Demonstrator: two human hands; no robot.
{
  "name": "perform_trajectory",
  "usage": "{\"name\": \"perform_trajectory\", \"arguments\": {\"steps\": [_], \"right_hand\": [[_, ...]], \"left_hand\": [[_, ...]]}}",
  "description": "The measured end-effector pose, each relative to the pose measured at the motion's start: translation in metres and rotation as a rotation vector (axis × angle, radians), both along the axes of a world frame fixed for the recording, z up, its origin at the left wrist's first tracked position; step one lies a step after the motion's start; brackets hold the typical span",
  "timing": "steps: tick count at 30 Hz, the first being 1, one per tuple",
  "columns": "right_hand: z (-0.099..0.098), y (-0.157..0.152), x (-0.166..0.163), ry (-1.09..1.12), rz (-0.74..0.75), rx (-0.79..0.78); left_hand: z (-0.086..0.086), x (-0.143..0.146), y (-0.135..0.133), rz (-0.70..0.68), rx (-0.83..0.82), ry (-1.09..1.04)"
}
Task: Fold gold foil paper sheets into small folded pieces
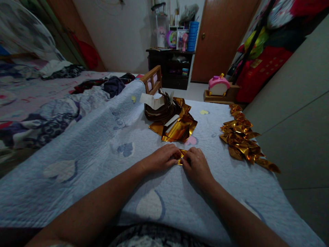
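A small piece of gold foil paper [180, 162] lies between my two hands, low over the heart-patterned quilt. The fingers of my left hand [164, 157] are closed on its left side, and my right hand [197, 164] pinches its right side. My fingers hide much of the piece. Just beyond them sits a loose pile of gold foil sheets [177, 132], with white backing showing in places. Behind that pile stands a curled stack of brown-edged sheets [160, 111]. Several folded gold foil pieces [243, 137] lie in a row at the right.
The pale blue quilt [102, 192] covers the bed, and a wooden rail [153, 78] rises at its far end. Rumpled bedding [61, 113] lies to the left. A white cabinet [295, 137] borders the right side. Farther off are a dark shelf [168, 70] and a pink toy [218, 85].
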State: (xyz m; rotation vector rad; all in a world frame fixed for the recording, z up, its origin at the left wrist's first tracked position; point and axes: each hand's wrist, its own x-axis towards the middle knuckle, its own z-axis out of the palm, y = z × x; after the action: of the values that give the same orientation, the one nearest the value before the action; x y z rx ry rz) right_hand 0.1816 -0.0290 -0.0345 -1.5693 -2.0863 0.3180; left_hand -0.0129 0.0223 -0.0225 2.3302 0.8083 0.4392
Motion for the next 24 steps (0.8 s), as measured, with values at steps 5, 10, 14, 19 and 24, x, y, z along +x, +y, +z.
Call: {"name": "perform_trajectory", "arguments": {"steps": [5, 10, 14, 19, 24], "right_hand": [[0.0001, -0.0003, -0.0003, 0.017, 0.005, 0.013], [-0.0009, -0.0005, -0.0008, 0.013, -0.003, 0.026], [-0.0024, 0.0001, -0.0008, 0.009, -0.003, 0.033], [-0.0025, 0.0005, -0.0008, 0.015, -0.005, 0.042], [-0.0015, 0.0003, -0.0013, 0.007, -0.01, 0.018]], "left_hand": [[-0.001, -0.0006, -0.0002, 0.002, 0.008, 0.002], [-0.0008, -0.0002, 0.0, -0.002, 0.01, 0.007], [0.0021, 0.0001, -0.0009, -0.006, 0.016, 0.009], [0.0046, 0.0004, -0.0037, 0.003, 0.022, 0.027], [0.0042, 0.0008, -0.0051, 0.021, 0.034, 0.036]]}}
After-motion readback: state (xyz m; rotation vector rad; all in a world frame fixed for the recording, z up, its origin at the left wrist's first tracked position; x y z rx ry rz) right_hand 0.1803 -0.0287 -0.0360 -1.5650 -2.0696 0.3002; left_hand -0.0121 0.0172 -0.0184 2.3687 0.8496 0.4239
